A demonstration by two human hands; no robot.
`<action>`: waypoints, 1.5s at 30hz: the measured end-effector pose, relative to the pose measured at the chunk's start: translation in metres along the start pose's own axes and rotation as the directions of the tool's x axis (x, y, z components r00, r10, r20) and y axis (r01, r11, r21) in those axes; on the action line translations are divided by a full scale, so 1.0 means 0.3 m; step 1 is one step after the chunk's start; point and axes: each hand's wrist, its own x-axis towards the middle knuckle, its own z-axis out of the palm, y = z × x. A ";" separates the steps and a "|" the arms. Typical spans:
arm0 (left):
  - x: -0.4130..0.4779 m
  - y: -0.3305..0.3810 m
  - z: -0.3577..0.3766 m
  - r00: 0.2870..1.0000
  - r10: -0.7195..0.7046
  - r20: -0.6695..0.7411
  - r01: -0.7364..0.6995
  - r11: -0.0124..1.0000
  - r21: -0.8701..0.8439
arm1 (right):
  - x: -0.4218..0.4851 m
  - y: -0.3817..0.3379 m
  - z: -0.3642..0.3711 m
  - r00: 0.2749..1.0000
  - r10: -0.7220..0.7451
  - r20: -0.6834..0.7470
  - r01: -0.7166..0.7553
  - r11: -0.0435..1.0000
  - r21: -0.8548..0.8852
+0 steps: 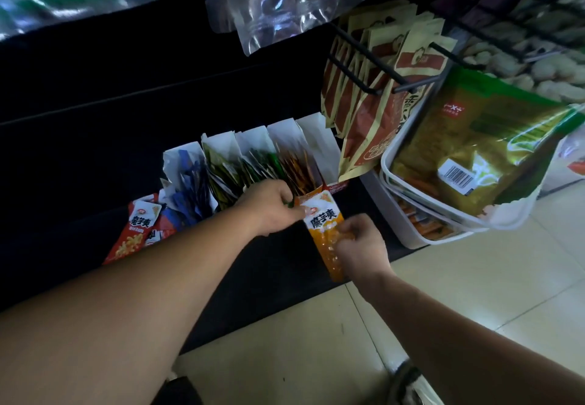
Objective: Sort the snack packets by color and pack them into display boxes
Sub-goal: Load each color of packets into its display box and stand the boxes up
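From my seat the largest thing in view is the dark shelf [79,183], and along it stands a row of 5 display boxes [253,141] side by side. I judge the sorting well along. The blue box [186,176] at the left end holds blue packets, and the yellow-green box [221,164] next to it is packed. The green box [262,160] and the brown-orange box [297,167] look full too. The 5th box [319,145] at the right end shows only bare white walls, so it seems empty as far as I can see into it. What is left, as I read it, starts with a small heap of red packets [133,233] lying loose on the shelf just left of the blue box, in no box yet. Then there is 1 orange packet [323,224], held in front of the row just below the brown-orange box and the empty one, not yet inside either. The right hand [364,246] grips its lower half with the fingers curled round the edge, and the left hand [269,205] pinches its top left corner, so both hands are close together on the 1 packet. A green sliver [288,203] shows between the left fingers, and I cannot tell whether it is a 2nd packet
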 end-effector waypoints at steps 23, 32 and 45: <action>0.103 0.014 -0.126 0.827 -0.029 -0.562 -0.257 0.869 -0.423 | -0.025 -0.098 0.035 0.992 -0.066 0.111 0.047 0.986 0.162; 0.082 0.060 -0.158 0.682 0.021 -0.731 -0.235 0.953 -0.192 | -0.012 -0.076 0.024 0.992 -0.004 0.129 -0.023 0.977 0.213; 0.093 0.038 -0.061 0.904 -0.067 -0.423 -0.066 0.954 -0.292 | 0.002 -0.123 0.002 0.980 -0.100 0.171 0.101 0.995 0.001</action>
